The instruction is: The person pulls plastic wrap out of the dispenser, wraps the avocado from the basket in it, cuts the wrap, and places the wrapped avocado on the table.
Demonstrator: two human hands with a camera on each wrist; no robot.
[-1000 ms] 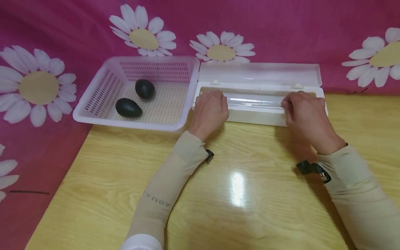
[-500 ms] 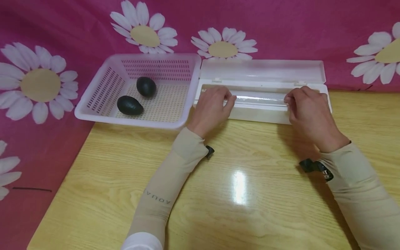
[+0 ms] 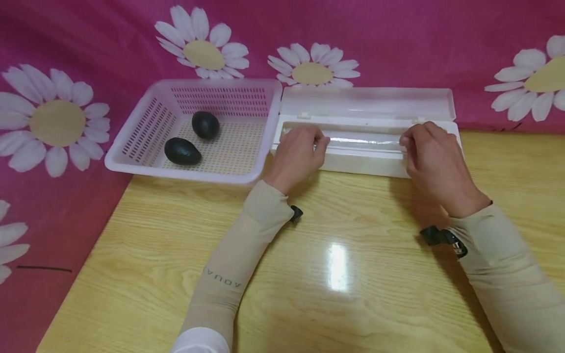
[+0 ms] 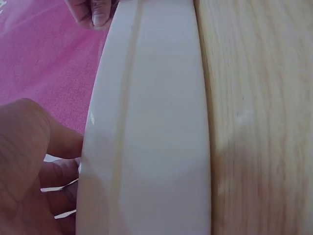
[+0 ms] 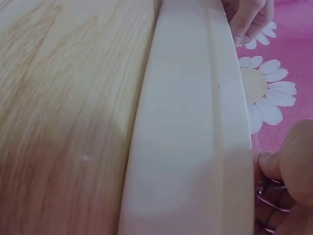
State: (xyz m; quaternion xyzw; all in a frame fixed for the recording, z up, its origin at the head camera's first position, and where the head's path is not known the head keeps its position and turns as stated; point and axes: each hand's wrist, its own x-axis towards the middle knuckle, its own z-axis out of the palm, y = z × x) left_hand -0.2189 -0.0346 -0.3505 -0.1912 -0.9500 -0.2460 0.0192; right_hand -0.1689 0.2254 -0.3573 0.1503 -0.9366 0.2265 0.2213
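My R hand [image 3: 434, 164] pinches clear film [image 3: 364, 140] over white box [image 3: 366, 166]; L hand [image 3: 295, 157] bent, can't tell if gripping; uneven tug might tear film

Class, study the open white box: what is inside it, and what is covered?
Inside the box lies a clear, shiny roll. The left hand and right hand hide parts towards its ends, and whatever is beneath the roll cannot be seen.

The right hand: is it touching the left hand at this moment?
Apart. The head view plainly shows the right hand and left hand separated, with a stretch of the shiny roll visible between them.
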